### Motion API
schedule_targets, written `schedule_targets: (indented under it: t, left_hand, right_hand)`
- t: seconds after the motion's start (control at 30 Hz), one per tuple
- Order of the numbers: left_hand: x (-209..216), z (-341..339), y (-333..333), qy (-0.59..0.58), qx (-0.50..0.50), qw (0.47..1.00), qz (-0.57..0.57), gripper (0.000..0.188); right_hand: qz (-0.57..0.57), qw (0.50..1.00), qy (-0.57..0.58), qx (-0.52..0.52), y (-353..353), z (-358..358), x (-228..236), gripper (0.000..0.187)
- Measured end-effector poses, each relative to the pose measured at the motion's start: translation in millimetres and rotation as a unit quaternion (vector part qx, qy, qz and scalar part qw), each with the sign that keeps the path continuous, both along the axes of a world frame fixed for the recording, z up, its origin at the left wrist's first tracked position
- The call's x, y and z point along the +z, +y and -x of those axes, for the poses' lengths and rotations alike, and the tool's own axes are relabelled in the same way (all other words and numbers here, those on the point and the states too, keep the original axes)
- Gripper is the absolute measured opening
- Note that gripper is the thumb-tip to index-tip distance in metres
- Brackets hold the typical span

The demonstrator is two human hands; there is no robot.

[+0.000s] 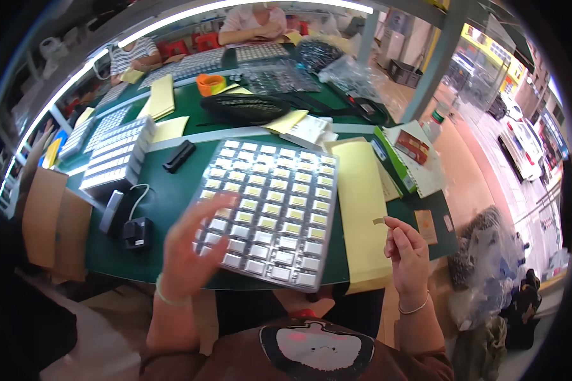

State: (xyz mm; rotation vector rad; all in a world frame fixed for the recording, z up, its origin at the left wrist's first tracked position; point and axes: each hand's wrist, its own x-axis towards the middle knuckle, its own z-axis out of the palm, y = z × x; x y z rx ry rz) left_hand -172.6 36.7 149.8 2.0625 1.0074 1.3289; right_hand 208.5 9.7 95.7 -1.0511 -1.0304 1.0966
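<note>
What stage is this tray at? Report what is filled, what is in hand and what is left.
Nearly every pocket of the clear plastic compartment tray already shows a small part with a yellow label. The right hand pinches one small yellow sticker beside the long yellow backing sheet. The left hand, blurred, is over the tray's near left corner. Pockets under it are hidden, so what remains cannot be counted.

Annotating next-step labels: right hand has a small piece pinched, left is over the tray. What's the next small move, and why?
Probably carry the small piece left to a cell of the tray. The right hand pinches it off the tray's right edge, over the yellow sheet, while the left hand, blurred, lies spread over the tray's near-left corner.
</note>
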Motion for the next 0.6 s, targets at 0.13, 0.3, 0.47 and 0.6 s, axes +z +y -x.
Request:
schedule_targets:
  t: [0.13, 0.3, 0.47, 0.6]
  left_hand:
    - [-57.7, 60.5, 31.4, -0.187, 0.099, 0.967, 0.141, 0.049]
    - [-87.0, 61.8, 26.6, -0.321, -0.022, 0.914, 0.248, 0.071]
    - [-77.4, 56.8, 22.3, -0.346, -0.081, 0.887, 0.296, 0.082]
    - [-84.5, 39.6, 0.1, -0.335, -0.040, 0.895, 0.291, 0.078]
  right_hand:
    - [0.030, 0.993, 0.073, 0.089, 15.7, 30.2, 12.5, 0.033]
    - [0.104, 0.962, 0.185, 0.173, 8.2, 61.0, 17.2, 0.042]
    - [0.096, 0.965, 0.193, 0.146, -10.2, 73.1, 16.6, 0.044]
    - [0.099, 0.974, 0.180, 0.101, -23.4, 75.1, 16.9, 0.045]
